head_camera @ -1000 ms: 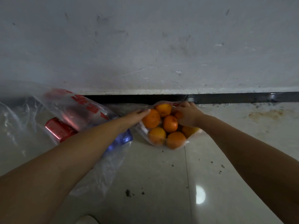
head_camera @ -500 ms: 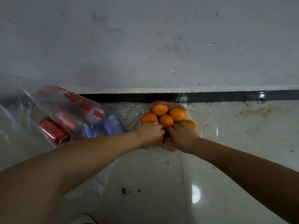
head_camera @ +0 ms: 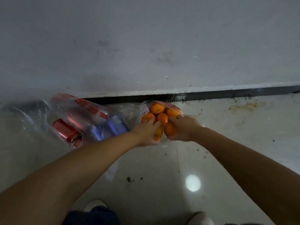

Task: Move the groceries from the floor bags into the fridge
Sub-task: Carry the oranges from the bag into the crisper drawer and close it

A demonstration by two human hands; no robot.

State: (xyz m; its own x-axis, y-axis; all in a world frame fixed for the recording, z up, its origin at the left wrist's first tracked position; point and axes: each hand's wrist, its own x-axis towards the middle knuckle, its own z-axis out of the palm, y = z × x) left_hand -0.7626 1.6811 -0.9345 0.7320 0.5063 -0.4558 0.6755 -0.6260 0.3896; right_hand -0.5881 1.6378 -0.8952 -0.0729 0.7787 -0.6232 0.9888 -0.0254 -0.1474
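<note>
Cans bag (head_camera: 84, 117) lies on the floor (head_camera: 162, 168) at 9 o'clock. Orange bag (head_camera: 162, 116) sits at centre against the baseboard (head_camera: 227, 95). Left hand (head_camera: 146, 133) and right hand (head_camera: 182, 128), fingers curled, each grip oranges at the bag's 6 o'clock side.

You face a scuffed grey wall (head_camera: 146, 46) that meets a dark baseboard strip (head_camera: 227, 95). Below it, your glossy tiled floor (head_camera: 227, 135) carries a brownish stain (head_camera: 248, 106), dark specks (head_camera: 129, 179) and a round light reflection (head_camera: 192, 183). Your shoe tips (head_camera: 95, 205) show at the bottom edge.
</note>
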